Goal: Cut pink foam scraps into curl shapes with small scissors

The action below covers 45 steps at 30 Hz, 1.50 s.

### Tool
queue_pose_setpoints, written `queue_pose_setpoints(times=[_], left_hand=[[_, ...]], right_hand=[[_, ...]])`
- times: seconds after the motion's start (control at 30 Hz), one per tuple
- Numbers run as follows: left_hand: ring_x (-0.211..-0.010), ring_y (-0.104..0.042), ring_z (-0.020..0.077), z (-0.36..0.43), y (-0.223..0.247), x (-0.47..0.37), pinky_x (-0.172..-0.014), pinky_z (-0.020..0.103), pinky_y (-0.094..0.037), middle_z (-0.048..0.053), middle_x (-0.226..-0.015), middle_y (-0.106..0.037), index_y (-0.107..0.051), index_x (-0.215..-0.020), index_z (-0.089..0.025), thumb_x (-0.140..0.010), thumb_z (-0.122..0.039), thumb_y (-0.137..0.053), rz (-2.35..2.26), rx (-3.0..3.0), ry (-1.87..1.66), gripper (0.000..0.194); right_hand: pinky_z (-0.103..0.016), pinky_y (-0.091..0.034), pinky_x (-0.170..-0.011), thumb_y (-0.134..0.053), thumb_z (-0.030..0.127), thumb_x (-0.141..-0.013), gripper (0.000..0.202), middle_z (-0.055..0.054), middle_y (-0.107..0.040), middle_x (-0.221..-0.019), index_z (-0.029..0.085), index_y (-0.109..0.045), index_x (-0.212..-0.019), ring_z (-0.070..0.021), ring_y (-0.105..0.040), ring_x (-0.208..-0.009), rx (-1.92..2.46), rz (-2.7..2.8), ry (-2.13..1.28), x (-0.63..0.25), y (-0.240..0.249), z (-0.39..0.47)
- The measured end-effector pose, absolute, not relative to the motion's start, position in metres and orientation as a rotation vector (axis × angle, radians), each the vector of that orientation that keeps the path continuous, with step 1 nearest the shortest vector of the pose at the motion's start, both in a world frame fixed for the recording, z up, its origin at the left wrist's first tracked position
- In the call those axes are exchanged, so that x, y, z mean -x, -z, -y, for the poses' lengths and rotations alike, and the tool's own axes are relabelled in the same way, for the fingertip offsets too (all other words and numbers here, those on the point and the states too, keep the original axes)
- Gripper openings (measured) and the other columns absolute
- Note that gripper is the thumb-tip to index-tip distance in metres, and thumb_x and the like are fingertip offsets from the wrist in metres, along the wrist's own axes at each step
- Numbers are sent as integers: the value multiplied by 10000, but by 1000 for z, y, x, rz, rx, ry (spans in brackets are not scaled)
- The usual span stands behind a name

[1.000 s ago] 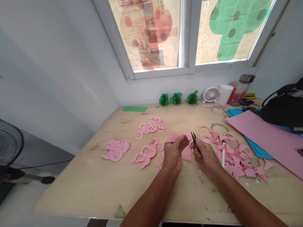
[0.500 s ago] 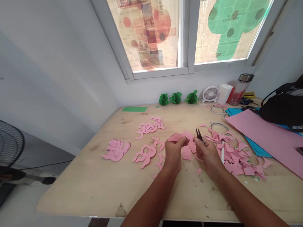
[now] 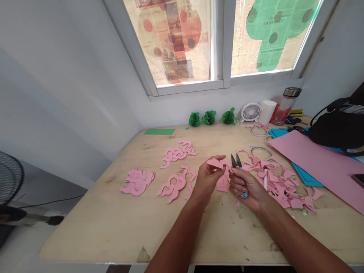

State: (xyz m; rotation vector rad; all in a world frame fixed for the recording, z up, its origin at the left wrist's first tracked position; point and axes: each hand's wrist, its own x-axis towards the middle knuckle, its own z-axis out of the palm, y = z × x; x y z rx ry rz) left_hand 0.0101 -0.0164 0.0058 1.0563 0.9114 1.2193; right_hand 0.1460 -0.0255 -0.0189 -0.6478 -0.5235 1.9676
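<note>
Between the thumb and fingers of my left hand (image 3: 207, 180) is a piece of pink paper (image 3: 217, 163), held above the table. My right hand (image 3: 248, 186) is closed round a pair of scissors (image 3: 236, 162) with dark blades and a light blue handle. The blades stand slightly apart and point away from me, to the right of the paper. My right thumb and fingertip are close to the paper's right edge; whether they pinch it I cannot tell. Below lie more pink paper pieces (image 3: 222, 185). Cut curly pink shapes (image 3: 174, 185) lie to the left.
A pile of pink scraps (image 3: 284, 185) with a white pen (image 3: 265, 179) lies right of my hands. Beyond are pink sheet (image 3: 313, 163), blue sheets (image 3: 305, 174), tape rings (image 3: 261, 152) and a black bag (image 3: 337, 127). Green paper figures (image 3: 209, 118), a fan (image 3: 250, 112) and a bottle (image 3: 287, 106) stand at the back.
The pink paper in my left hand has been turned and lifted, showing more of it. My right hand has rotated, so the scissors' blades and blue handle show more. The view has shifted slightly.
</note>
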Motion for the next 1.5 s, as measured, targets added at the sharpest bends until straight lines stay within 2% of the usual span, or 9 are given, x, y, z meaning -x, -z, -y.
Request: queue_pose_setpoints(times=[0.17,0.27,0.43,0.53,0.67,0.93,1.03,1.2,1.5], left_hand=[[-696,-509,116,15,-6,-8,-652,240,-405,22,-765,-595,-640,-788,-162,-661,-263,-666,-949,-1112,-1225,164],[-710,-518,121,13,-6,-5,-664,246,-409,19,-745,-594,-612,-722,-156,-681,-291,-652,-951,-1130,-1237,146],[-650,-520,111,10,-5,-3,-618,236,-398,10,-676,-588,-589,-695,-149,-672,-279,-657,-999,-1117,-1231,149],[-589,-498,94,10,-6,-4,-585,226,-388,0,-635,-576,-590,-685,-145,-660,-259,-663,-1026,-1123,-1225,138],[-564,-496,89,11,-6,-6,-571,222,-387,-1,-618,-578,-600,-682,-139,-645,-251,-673,-1021,-1109,-1219,139],[-616,-567,134,14,0,-10,-597,254,-419,50,-648,-636,-598,-699,-139,-657,-302,-663,-984,-1057,-1132,180],[-633,-565,135,14,-1,-8,-607,255,-424,49,-658,-633,-602,-709,-140,-670,-296,-650,-988,-1085,-1160,167],[-691,-583,148,12,-9,-1,-657,269,-435,41,-696,-634,-600,-714,-150,-688,-284,-630,-1010,-1147,-1170,140],[-676,-576,135,11,-14,14,-676,260,-422,36,-686,-639,-598,-713,-153,-728,-268,-596,-957,-1241,-1068,115]], right_hand=[[-166,-164,-325,-645,271,-743,245,113,-247,-439,170,-456,-624,-26,-124,-344,674,571,-1993,-143,23,26],[-172,-159,-332,-632,307,-752,203,111,-265,-436,151,-523,-680,-22,-137,-338,731,650,-1950,-142,24,26],[-183,-138,-352,-615,366,-761,236,99,-313,-456,144,-544,-721,-22,-184,-346,851,729,-1740,-141,20,27],[-198,-115,-356,-641,385,-729,285,102,-288,-442,169,-475,-647,-31,-184,-351,908,804,-1606,-138,18,27],[-200,-91,-367,-687,363,-681,273,112,-262,-447,172,-494,-708,-31,-167,-362,1053,879,-1454,-136,16,28],[-196,-91,-362,-693,350,-668,265,112,-259,-449,185,-498,-740,-37,-152,-370,1047,827,-1415,-135,15,28],[-196,-103,-358,-665,378,-697,255,106,-261,-452,186,-497,-707,-41,-165,-373,1036,890,-1408,-137,14,28],[-215,-133,-369,-496,481,-811,328,77,-310,-456,168,-557,-739,-55,-207,-379,1071,1073,-1384,-143,15,27],[-231,-159,-418,-467,509,-818,390,72,-262,-454,159,-590,-699,-78,-215,-420,1152,1409,-1346,-145,15,27]])
